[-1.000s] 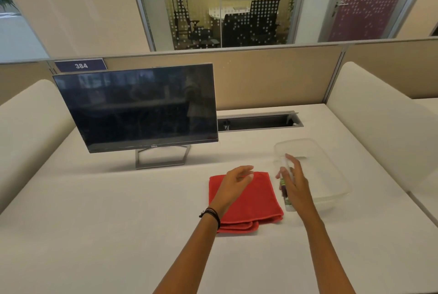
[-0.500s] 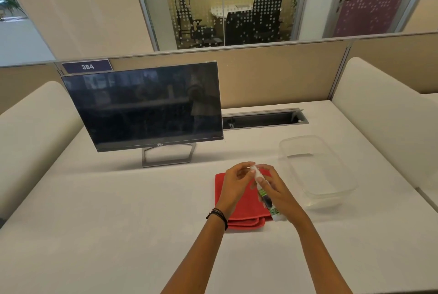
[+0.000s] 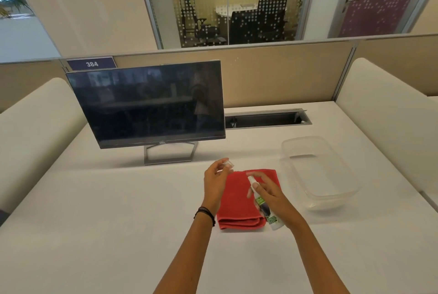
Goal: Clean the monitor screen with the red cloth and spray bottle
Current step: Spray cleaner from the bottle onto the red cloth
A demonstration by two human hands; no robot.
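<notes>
The left hand point(image 3: 216, 181) is raised over the counter point(image 3: 106, 210), fingers curled, pinching a small clear plastic cap point(image 3: 228, 163) at its fingertips; thin dark bands circle that wrist. The right hand point(image 3: 272, 196) is wrapped round a slim white bottle point(image 3: 262, 202) with a green label, tilted so its bare white nozzle points far and left, above the cloth point(image 3: 237, 201).

At far left a purple plate point(image 3: 91, 64) reading 384 sits on the beige partition. Below it the monitor point(image 3: 151, 106) stands on an open metal frame foot, its flat glossy screen dark and leaning back. The red cloth, nappy and folded into a rough rectangle, lies flat on the smooth white counter near the monitor's right corner, between the two hands. Farther back a long metal-edged slot point(image 3: 265, 119) is sunk in the counter. Right of the cloth stands a clear, round-cornered plastic tub point(image 3: 331, 189).
</notes>
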